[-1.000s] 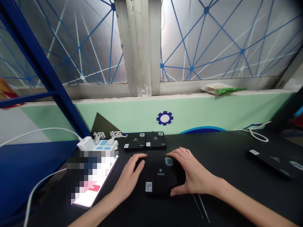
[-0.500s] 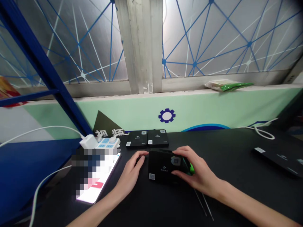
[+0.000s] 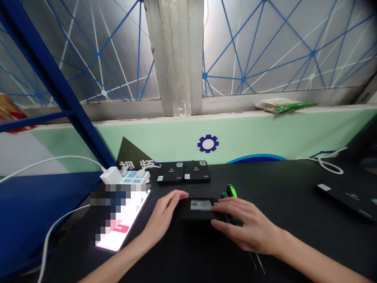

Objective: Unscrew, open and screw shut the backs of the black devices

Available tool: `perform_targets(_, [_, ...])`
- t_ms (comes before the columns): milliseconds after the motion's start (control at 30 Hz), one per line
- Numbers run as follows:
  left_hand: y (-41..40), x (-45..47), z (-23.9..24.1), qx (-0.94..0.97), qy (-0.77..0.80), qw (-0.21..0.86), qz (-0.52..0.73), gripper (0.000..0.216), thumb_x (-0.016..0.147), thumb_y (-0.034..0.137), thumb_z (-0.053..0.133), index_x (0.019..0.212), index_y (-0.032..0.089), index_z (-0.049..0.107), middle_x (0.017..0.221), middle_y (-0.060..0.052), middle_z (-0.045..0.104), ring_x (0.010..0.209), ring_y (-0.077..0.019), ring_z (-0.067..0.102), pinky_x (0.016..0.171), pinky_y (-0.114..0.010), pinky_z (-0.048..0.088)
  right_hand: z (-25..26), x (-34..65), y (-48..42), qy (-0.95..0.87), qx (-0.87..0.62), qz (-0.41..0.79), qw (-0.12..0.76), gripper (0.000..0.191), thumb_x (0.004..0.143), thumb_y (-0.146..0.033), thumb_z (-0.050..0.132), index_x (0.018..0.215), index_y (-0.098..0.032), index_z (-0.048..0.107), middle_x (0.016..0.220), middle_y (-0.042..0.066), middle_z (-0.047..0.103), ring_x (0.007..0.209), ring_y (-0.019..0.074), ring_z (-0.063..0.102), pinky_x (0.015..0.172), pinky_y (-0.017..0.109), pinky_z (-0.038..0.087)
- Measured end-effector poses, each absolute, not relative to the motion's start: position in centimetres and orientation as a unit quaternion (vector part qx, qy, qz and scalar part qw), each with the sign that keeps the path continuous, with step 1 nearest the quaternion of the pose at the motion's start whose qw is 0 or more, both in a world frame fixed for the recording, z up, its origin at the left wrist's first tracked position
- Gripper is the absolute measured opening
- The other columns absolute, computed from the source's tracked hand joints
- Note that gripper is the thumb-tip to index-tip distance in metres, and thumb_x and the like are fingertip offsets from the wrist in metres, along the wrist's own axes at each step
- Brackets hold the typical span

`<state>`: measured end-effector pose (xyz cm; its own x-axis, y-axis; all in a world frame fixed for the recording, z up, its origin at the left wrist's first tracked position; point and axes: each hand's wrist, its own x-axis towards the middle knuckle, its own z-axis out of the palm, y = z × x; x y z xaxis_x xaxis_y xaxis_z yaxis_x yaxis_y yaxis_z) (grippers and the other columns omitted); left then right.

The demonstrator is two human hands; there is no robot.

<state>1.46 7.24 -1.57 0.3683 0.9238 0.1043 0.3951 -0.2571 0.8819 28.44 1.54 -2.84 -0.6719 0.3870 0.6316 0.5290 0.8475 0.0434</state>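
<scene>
A flat black set-top box (image 3: 194,216) is in front of me with a silver printed label on its upward side. My right hand (image 3: 247,224) is closed around its right end, fingers over the top and thumb at the near edge. My left hand (image 3: 166,210) has its fingers stretched out, their tips touching the box's far left corner. Beneath and beside my right hand lie screwdrivers, one with a bright green handle (image 3: 232,191) and one with a dark green handle (image 3: 224,195). Two thin metal shafts (image 3: 257,262) stick out below the hand.
Two similar black boxes (image 3: 171,173) stand side by side at the back. Another black box (image 3: 347,200) lies at the right. At the left are a lit phone (image 3: 123,224), a white power strip (image 3: 135,177) with plugs, and white cables. A green packet (image 3: 287,105) rests on the windowsill.
The box has been turned over: its logo side faced me, and now its labelled side shows. The green screwdriver handles have come into fuller view behind my right hand.
</scene>
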Motion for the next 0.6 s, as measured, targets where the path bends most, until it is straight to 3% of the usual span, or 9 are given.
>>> perform_targets(200, [7.07,1.66,-1.71,0.780,0.444,0.322,0.300,0.023,0.098,0.034,0.048,0.111,0.027,0.066,0.115,-0.003,0.068,0.109,-0.0241,0.062,0.096,-0.038,0.048,-2.08,27.98,1.17,-0.925,-0.246,-0.053,0.286,0.026,0.094,-0.021,0.059,0.118,-0.020,0.067,0.114,0.012,0.071,0.106,0.0253,0.067,0.096,0.041,0.054])
perform_targets(400, [7.04,1.35,-2.33,0.836,0.417,0.232,0.272,0.027,0.100,0.027,0.044,0.122,0.028,0.059,0.127,-0.005,0.060,0.120,-0.0246,0.055,0.105,-0.042,0.042,-2.39,27.88,1.67,-0.937,-0.231,-0.033,0.258,0.022,0.098,-0.025,0.054,0.113,-0.019,0.069,0.113,0.011,0.073,0.106,0.0256,0.067,0.095,0.042,0.053])
perform_targets(600, [6.75,1.23,-2.40,0.846,0.421,0.207,0.252,0.029,0.102,0.031,0.043,0.128,0.029,0.055,0.133,-0.006,0.056,0.124,-0.0257,0.053,0.105,-0.043,0.043,-1.94,28.16,1.91,-0.920,-0.258,0.005,0.295,0.020,0.093,-0.028,0.058,0.108,-0.019,0.069,0.106,0.010,0.073,0.096,0.0230,0.067,0.087,0.038,0.052])
